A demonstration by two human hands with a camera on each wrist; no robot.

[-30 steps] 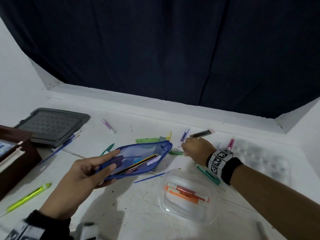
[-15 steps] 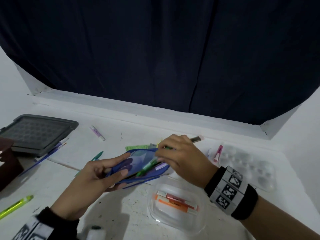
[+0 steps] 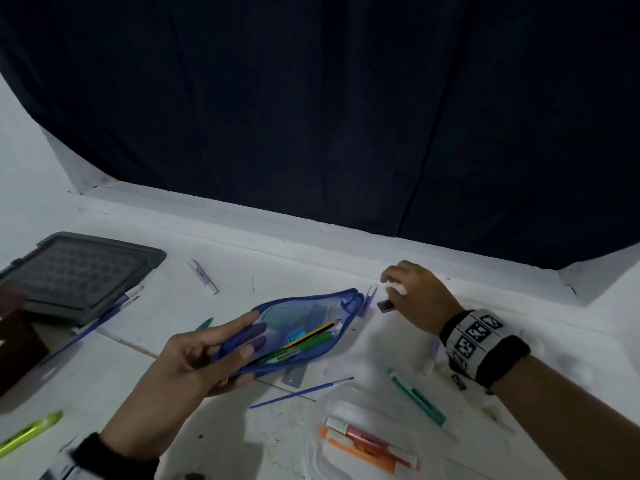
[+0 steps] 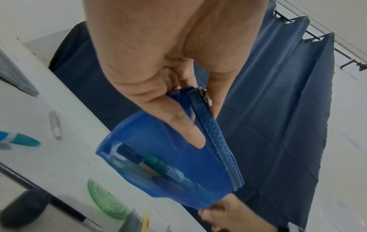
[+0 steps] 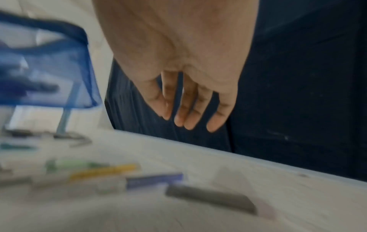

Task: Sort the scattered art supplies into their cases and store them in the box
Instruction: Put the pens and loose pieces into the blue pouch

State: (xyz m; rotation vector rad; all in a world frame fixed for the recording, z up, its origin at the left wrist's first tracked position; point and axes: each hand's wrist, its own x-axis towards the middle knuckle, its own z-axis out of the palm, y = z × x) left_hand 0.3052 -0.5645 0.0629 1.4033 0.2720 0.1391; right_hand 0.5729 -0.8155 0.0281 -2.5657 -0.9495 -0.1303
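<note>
My left hand (image 3: 249, 332) grips the open blue mesh pouch (image 3: 298, 327) just above the table, thumb on top and fingers beneath. A green pen (image 3: 301, 346), a yellow-and-black pencil and a small blue piece lie inside the pouch (image 4: 178, 164). My right hand (image 3: 394, 285) hovers at the back of the table, right of the pouch. Its fingers (image 5: 190, 120) hang relaxed and hold nothing. Directly under it lies a grey marker (image 3: 386, 305), which also shows, blurred, as the grey marker (image 5: 210, 197) in the right wrist view. A purple pen (image 5: 155, 180) lies beside it.
A grey lid (image 3: 79, 271) and a brown box (image 3: 17, 341) stand at the left. A clear case (image 3: 332, 403) with orange markers sits at the front. Loose on the table are a teal pen (image 3: 415, 396), a blue brush (image 3: 301, 391), a lime pen (image 3: 31, 433) and a purple marker (image 3: 204, 277).
My right hand picked up the green pen, slid it into the pouch, let go, and moved back right to above the grey marker. My left hand kept holding the pouch.
</note>
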